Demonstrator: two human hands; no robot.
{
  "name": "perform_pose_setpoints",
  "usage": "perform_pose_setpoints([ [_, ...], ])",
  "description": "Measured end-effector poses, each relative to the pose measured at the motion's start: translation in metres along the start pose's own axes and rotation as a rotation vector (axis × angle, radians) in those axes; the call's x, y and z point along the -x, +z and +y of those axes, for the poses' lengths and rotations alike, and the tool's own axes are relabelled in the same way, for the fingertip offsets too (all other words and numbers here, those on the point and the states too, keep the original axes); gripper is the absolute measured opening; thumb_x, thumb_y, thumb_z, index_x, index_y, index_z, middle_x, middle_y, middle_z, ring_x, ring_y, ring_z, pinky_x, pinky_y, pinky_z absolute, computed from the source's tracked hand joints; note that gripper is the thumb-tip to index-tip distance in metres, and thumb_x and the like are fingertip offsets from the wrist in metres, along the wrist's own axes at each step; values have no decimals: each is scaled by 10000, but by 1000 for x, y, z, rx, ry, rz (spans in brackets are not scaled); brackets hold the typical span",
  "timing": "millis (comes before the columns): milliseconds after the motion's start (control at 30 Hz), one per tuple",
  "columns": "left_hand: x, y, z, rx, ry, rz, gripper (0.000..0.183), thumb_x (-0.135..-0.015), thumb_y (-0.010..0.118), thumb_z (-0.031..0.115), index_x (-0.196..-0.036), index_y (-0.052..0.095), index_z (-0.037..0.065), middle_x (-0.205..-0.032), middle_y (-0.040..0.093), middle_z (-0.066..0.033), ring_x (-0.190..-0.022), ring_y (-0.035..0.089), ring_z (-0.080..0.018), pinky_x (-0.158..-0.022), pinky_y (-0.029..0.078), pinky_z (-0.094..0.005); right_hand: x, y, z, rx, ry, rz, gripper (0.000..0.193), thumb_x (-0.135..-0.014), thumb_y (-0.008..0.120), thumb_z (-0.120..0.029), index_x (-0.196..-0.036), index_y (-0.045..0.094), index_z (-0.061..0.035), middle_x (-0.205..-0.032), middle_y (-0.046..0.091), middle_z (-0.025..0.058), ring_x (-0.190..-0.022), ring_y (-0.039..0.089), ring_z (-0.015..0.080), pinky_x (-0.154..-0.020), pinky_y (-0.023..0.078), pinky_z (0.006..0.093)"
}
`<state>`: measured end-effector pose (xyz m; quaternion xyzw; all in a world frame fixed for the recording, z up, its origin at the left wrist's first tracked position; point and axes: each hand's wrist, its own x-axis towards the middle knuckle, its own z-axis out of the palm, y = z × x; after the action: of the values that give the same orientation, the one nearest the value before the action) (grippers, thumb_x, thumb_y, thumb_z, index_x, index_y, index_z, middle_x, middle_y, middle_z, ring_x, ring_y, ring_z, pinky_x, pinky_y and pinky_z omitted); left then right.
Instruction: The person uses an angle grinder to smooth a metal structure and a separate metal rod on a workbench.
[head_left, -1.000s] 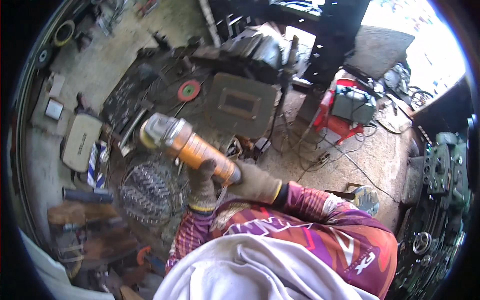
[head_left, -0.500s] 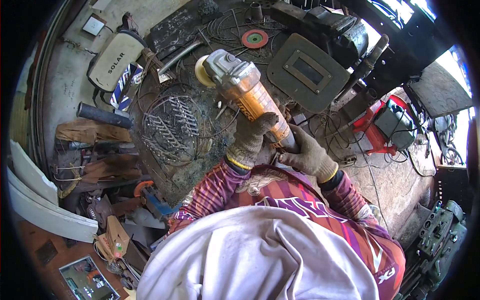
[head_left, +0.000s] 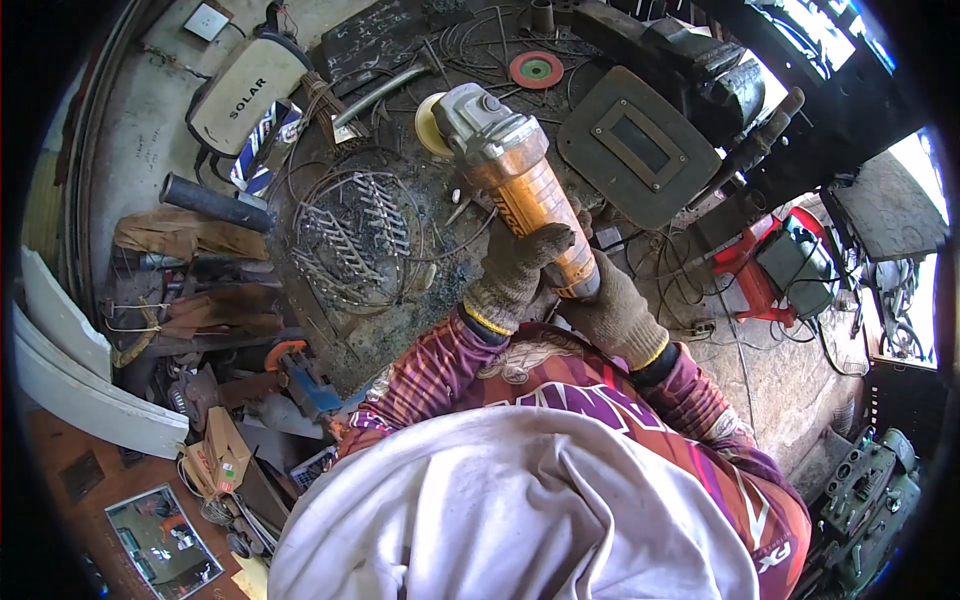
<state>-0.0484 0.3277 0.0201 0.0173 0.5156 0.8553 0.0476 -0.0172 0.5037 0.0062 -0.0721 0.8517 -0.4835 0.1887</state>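
Observation:
An orange angle grinder [head_left: 530,200] with a grey metal head is held in front of my chest, its head pointing up and to the left. A pale yellowish disc [head_left: 431,126] is fitted on the head. My left hand [head_left: 512,272], in a knitted work glove, is closed around the orange body. Around the rear end of the grinder wraps my right hand [head_left: 620,312], gloved too, with some of its fingers hidden behind the tool. Beyond the grinder, a red and green abrasive disc [head_left: 537,70] lies on the cluttered work surface.
A dark welding shield [head_left: 590,150] lies right of the grinder, near a bench vise [head_left: 735,90]. Ladder-like metal pieces [head_left: 385,215] and wire coils lie to the left. Cables run toward a red stand [head_left: 738,270] at right. A green machine [head_left: 865,500] stands lower right.
The view has shifted slightly, moving the surroundings mostly rightward. My right hand has closed further around the grinder's rear end. The left hand keeps its hold.

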Motion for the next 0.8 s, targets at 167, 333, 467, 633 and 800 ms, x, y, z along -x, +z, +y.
perform_pose_setpoints([
  [167,2,4,4,52,-33,-4,575,-784,870,285,-1220,603,24,-1055,687,-98,-934,691,-208,-857,580,-346,-5,0,11,-70,-82,-60,894,-797,879,-245,-1526,404,-38,-1315,673,174,-1213,660,262,-1018,526,383],
  [333,-2,2,3,-34,-18,-30,592,-779,883,278,-1231,595,29,-1074,681,-80,-945,686,-195,-848,581,-335,-6,-23,23,-259,-145,-57,1165,-774,858,-560,-1594,236,-13,-1412,574,274,-1347,559,359,-1120,459,433],
  [467,-14,-24,-35,-599,188,-37,766,-765,901,322,-1348,511,15,-1200,648,-107,-1045,681,-210,-888,581,-358,-38,-44,-5,-306,-392,96,1225,-738,857,-644,-1581,277,29,-1476,522,253,-1395,504,338,-1152,420,421],
  [633,-21,12,-31,-446,312,-219,873,-725,924,262,-1413,446,17,-1341,582,-133,-1183,644,-218,-966,566,-374,-53,-47,-35,-337,-201,16,1033,-730,947,-396,-1508,403,12,-1384,603,169,-1281,587,249,-1083,478,392],
  [800,-14,13,-26,-146,3,-311,895,-716,911,192,-1439,411,23,-1332,601,-132,-1216,627,-224,-1016,545,-360,-51,-46,-36,-419,-148,53,708,-740,892,-157,-1345,555,-11,-1219,681,91,-1090,655,180,-965,539,354],
])
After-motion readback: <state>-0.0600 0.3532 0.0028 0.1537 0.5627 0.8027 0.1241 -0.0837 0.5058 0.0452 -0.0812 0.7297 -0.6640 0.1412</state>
